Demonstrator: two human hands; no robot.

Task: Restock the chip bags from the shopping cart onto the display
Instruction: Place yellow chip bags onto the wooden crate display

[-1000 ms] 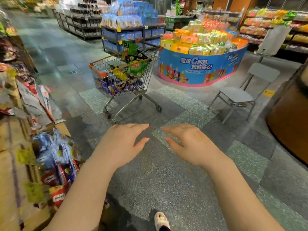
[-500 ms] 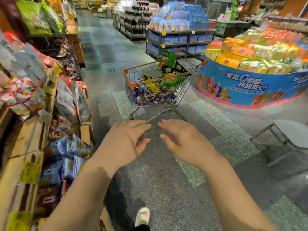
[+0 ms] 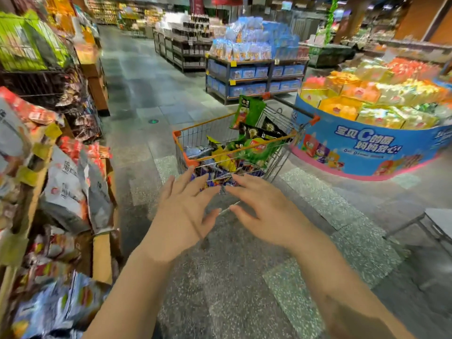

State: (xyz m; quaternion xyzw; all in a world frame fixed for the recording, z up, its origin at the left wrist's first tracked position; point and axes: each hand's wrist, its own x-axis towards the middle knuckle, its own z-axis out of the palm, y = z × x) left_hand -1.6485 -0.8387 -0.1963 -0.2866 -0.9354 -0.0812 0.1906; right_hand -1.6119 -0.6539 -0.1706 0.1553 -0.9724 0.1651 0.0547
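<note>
A wire shopping cart [image 3: 182, 143] with orange trim stands in the aisle ahead, loaded with chip bags [image 3: 254, 149] in green, yellow, black and purple. One green bag [image 3: 248, 111] sticks up at its far side. My left hand [image 3: 183, 214] and my right hand [image 3: 264, 211] are stretched out side by side, palms down, fingers spread, just short of the cart's near end. Neither hand holds anything. The snack display [image 3: 66, 192] runs along my left, its shelves full of bags.
A round blue promotional stand [image 3: 367, 148] piled with yellow and orange packs sits right of the cart. A dark shelf unit [image 3: 256, 77] with blue packs stands behind it. A grey chair [image 3: 437, 216] is at the right edge. Speckled floor lies underfoot.
The cart has come nearer and now sits just beyond my fingertips. My view has swung left, bringing more of the snack display in. Both hands stay open and have reached forward.
</note>
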